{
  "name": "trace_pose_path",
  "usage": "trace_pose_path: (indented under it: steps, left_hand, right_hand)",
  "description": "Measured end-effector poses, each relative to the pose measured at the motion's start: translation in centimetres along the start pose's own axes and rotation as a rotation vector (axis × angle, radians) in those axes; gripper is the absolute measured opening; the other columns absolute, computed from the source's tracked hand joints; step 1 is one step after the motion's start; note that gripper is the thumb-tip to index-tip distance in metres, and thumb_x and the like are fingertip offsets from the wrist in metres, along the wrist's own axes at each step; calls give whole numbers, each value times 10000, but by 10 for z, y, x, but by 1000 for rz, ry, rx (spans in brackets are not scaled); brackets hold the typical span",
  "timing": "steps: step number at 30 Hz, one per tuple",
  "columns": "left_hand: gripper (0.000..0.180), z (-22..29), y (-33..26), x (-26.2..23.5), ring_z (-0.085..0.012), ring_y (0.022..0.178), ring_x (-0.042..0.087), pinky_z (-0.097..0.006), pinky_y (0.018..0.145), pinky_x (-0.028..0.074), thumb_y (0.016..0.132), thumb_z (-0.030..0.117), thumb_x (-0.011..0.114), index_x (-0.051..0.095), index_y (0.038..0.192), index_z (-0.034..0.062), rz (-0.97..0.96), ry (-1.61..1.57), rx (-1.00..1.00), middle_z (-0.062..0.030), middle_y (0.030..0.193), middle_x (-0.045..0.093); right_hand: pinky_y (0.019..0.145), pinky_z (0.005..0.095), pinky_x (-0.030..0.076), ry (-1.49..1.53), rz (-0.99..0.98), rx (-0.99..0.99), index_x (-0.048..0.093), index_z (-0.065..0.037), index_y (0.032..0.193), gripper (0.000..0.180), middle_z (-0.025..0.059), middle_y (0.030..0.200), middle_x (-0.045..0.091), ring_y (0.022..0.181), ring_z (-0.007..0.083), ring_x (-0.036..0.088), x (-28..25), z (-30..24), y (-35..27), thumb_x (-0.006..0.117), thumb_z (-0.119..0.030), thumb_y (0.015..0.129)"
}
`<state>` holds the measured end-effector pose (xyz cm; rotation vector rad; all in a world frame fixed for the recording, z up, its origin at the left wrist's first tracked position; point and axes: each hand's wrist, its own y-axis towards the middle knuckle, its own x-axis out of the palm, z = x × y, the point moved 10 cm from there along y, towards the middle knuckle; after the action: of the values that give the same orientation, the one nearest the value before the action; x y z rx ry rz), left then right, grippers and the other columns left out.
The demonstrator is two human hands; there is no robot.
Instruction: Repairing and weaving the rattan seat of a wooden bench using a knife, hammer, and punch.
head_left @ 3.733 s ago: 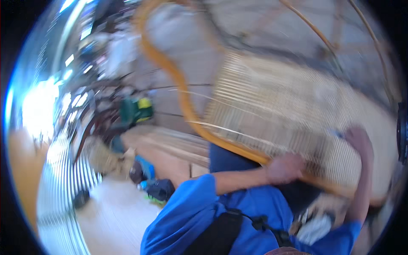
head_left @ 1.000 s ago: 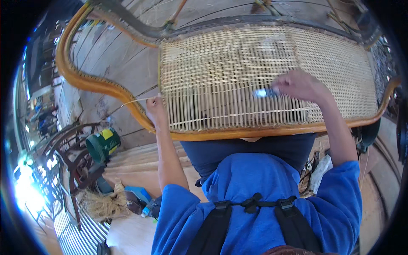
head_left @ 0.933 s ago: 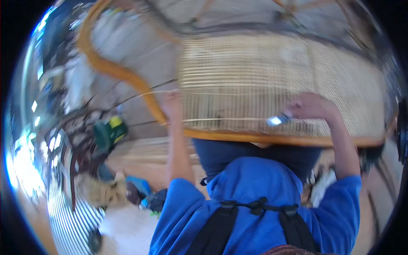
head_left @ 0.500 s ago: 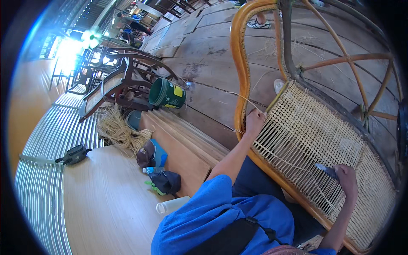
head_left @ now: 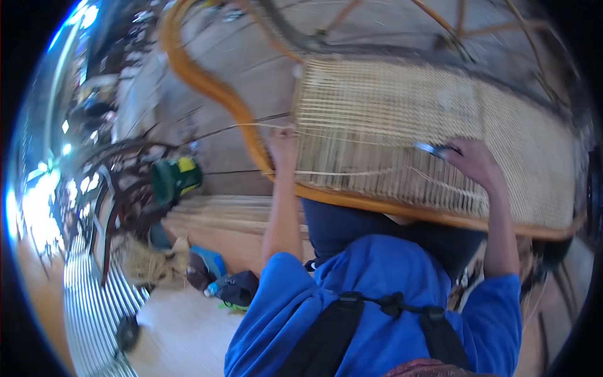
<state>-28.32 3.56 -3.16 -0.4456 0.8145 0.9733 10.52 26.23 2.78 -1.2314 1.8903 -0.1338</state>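
Observation:
A woven cane panel (head_left: pixel 521 151) fills an orange-brown curved wooden frame (head_left: pixel 352 196) lying across my lap. Its far and right parts are closely woven; the near middle shows open parallel strands. At the panel's left edge, my left hand (head_left: pixel 282 147) is closed on a thin cane strand (head_left: pixel 257 125). My right hand (head_left: pixel 474 162) grips a small knife-like tool (head_left: pixel 430 149), its pale flat blade pointing left over the edge of the close weave. Motion blur hides whether the blade touches the strands. A loose strand (head_left: pixel 370 171) droops across the open part.
Left of the frame stand a green bucket (head_left: pixel 164 182) and a dark wooden chair (head_left: pixel 103 217). Stacked boards (head_left: pixel 220 217), a bundle of cane (head_left: pixel 147 261), a dark cap (head_left: pixel 198 273) and a dark bag (head_left: pixel 242 289) lie nearer me. A black pouch (head_left: pixel 127 332) rests on corrugated metal.
My view has swung, so the frame now lies more level and further left in the picture. Both hands keep their holds. The blade stays near the edge of the close weave.

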Motion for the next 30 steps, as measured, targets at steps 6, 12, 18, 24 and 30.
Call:
trace_pose_path:
  steps: [6, 12, 18, 24, 30]
  left_hand:
    - [293, 21, -8, -8, -216, 574, 529, -364, 576, 427, 840, 223, 612, 588, 761, -59, -12, 11, -72, -143, 651, 592]
    - [311, 25, -7, -9, -203, 577, 502, -364, 580, 411, 852, 238, 585, 580, 799, -68, 15, -25, -65, -129, 631, 571]
    - [316, 119, -69, -19, -349, 932, 557, -405, 826, 435, 816, 94, 485, 534, 1086, -61, -41, 411, 244, -242, 1003, 567]
    - [302, 229, -190, 102, -302, 959, 527, -395, 844, 446, 776, 16, 499, 619, 1051, 51, -481, 164, 864, -131, 1023, 571]
    - [229, 219, -206, 132, -284, 902, 534, -393, 793, 465, 762, 37, 517, 643, 945, 92, -773, 272, 806, -89, 919, 583]
  right_hand:
    - [643, 334, 446, -1, -344, -6, 647, -66, 991, 250, 95, 746, 622, 678, 194, 577, 32, -10, 18, 587, -255, 838]
    - [646, 341, 453, 212, -119, -209, 642, -63, 1026, 309, 102, 757, 620, 676, 195, 577, 18, -12, 19, 568, -301, 844]
    - [607, 241, 417, 403, 67, 47, 580, 17, 1103, 353, 13, 737, 531, 644, 88, 483, 2, 53, -31, 610, -161, 799]
    - [538, 255, 363, 404, 86, 192, 622, -5, 975, 291, 5, 616, 474, 593, 85, 431, 18, 83, -54, 560, -263, 858]
    - [564, 343, 428, 152, -94, 92, 648, -71, 982, 281, 89, 632, 567, 558, 171, 519, 37, 73, -57, 582, -306, 840]
